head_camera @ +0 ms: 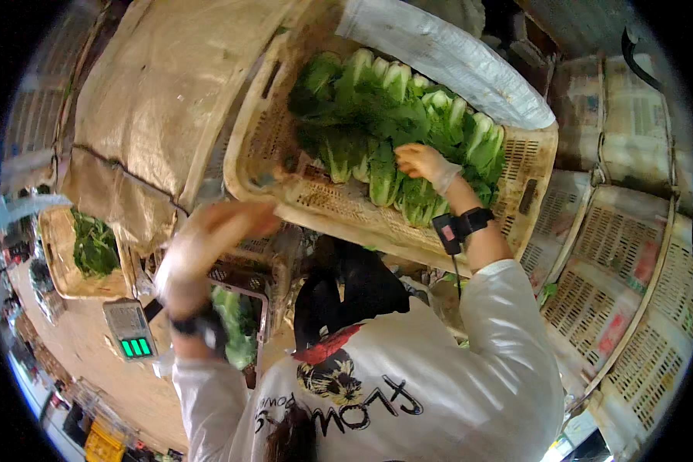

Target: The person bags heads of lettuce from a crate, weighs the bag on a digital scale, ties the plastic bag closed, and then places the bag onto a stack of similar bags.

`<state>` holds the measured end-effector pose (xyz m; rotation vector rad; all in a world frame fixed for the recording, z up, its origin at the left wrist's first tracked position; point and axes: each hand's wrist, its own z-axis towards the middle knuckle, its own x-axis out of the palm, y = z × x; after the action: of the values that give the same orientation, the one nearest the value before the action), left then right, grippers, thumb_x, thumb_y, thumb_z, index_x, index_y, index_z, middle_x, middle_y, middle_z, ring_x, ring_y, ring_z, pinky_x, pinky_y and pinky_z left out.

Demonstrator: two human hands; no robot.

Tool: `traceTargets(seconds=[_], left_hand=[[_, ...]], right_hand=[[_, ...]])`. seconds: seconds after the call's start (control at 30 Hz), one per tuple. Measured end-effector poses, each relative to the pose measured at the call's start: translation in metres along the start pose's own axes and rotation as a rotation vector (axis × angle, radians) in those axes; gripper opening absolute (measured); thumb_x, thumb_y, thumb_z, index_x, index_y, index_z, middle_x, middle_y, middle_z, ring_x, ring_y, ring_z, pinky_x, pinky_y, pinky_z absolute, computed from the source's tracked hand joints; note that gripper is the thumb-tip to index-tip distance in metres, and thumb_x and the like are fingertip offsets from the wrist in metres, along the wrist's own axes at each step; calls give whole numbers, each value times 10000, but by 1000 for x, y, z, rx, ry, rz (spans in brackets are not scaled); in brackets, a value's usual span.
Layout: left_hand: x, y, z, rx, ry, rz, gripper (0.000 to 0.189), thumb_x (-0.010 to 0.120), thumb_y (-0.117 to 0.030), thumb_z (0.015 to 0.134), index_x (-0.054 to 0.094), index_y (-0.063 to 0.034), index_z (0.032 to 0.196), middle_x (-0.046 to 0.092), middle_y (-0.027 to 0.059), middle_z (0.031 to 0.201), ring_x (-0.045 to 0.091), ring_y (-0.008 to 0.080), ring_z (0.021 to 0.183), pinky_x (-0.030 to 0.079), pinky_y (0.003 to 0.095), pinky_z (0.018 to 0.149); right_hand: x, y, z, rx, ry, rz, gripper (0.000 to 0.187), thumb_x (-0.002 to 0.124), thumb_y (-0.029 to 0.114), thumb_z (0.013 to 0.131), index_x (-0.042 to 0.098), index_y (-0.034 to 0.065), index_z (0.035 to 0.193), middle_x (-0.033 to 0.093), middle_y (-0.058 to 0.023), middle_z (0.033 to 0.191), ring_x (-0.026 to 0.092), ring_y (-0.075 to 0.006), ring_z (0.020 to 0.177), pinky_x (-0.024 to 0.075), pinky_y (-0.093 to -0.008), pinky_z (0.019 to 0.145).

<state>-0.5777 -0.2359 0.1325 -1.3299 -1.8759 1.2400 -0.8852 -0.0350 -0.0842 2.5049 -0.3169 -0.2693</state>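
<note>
Before me is a large yellowed plastic crate (534, 156) with slotted walls, holding rows of leafy green vegetables (392, 110) with pale, bok-choy-like stems. My right hand (421, 163), in what looks like a thin translucent glove, reaches over the near wall and rests on the leaves. Its fingertips are partly hidden among them, so whether it grips a bunch is unclear. Outside the crate's near left corner, my left hand (225, 231) is strongly blurred, its fingers stretched toward the rim. Nothing can be made out in it.
White woven sheeting (450, 58) covers the crate's far side. Tan sheeting (150, 98) drapes over a stack at left. A digital scale (130, 330) with a lit display stands near a smaller crate of greens (55, 242). Another greens crate (263, 312) sits below my left arm. Stacked crates (612, 248) line the right.
</note>
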Motion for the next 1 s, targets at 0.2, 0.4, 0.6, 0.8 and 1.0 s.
traceTargets(seconds=[0.2, 0.4, 0.6, 0.8, 1.0], left_hand=[[85, 89, 253, -367, 583, 134, 346, 472, -319, 887, 602, -14, 986, 582, 53, 767, 514, 128, 656, 444, 276, 605], [162, 208, 297, -220, 788, 490, 382, 493, -383, 875, 593, -36, 999, 582, 113, 987, 582, 208, 814, 484, 318, 660], [222, 309, 303, -296, 1145, 424, 384, 417, -344, 919, 492, -61, 1167, 433, 61, 653, 428, 192, 535, 411, 326, 544], [295, 273, 286, -424, 1299, 375, 467, 440, -404, 893, 515, -34, 1168, 404, 83, 677, 374, 186, 582, 402, 382, 621], [330, 307, 283, -473, 950, 108, 658, 495, -487, 832, 368, -15, 1274, 420, 152, 1229, 448, 242, 1043, 384, 393, 862]], right_hand=[[-91, -207, 21, 345, -31, 378, 407, 531, 369, 853, 522, -2, 1019, 577, -83, 877, 546, -168, 674, 425, -294, 517], [-87, -166, -44, 627, 3, -175, 451, 464, 415, 866, 541, 24, 656, 534, -64, 604, 457, -150, 482, 366, -333, 476], [-76, -247, -18, 498, 171, -414, 531, 437, 424, 884, 511, 36, 529, 372, -74, 455, 323, -178, 404, 321, -379, 480], [-84, -237, -3, 669, 213, -340, 420, 433, 439, 889, 501, 34, 975, 511, -81, 642, 386, -184, 478, 356, -389, 500], [-85, -247, -8, 556, 315, -336, 624, 536, 375, 841, 304, 80, 1339, 494, -46, 1080, 403, -168, 705, 426, -365, 643]])
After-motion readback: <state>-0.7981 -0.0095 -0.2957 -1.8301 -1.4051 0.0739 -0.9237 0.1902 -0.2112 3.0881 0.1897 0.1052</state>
